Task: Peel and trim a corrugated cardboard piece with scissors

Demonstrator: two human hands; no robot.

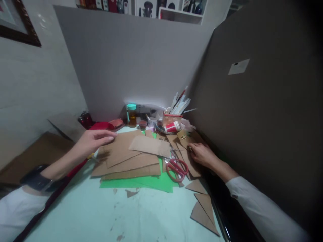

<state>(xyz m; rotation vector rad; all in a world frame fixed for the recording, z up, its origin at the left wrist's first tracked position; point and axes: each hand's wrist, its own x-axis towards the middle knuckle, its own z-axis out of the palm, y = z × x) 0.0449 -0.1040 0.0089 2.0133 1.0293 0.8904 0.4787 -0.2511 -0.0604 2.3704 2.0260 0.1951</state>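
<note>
My left hand (97, 138) hovers at the left edge of a stack of brown cardboard sheets (126, 161), fingers stretched out and nothing in them. A smaller, paler cardboard strip (150, 146) lies across the stack. On the right, my right hand (203, 154) has its fingers curled in at a cardboard piece (185, 138) bearing a small gold cross-shaped mark or object. What its fingertips pinch, if anything, is too small to make out. Red-handled scissors (177, 169) rest between the hands, beside the stack, their blades partly hidden.
Green sheets (141, 183) lie under the cardboard. Cardboard offcuts (204, 211) are at the front right. Toward the back stand a bottle with a turquoise cap (131, 116), a holder full of pale strips (173, 118) and a tipped red-and-white cup (173, 127). A grey panel (252, 117) borders the right.
</note>
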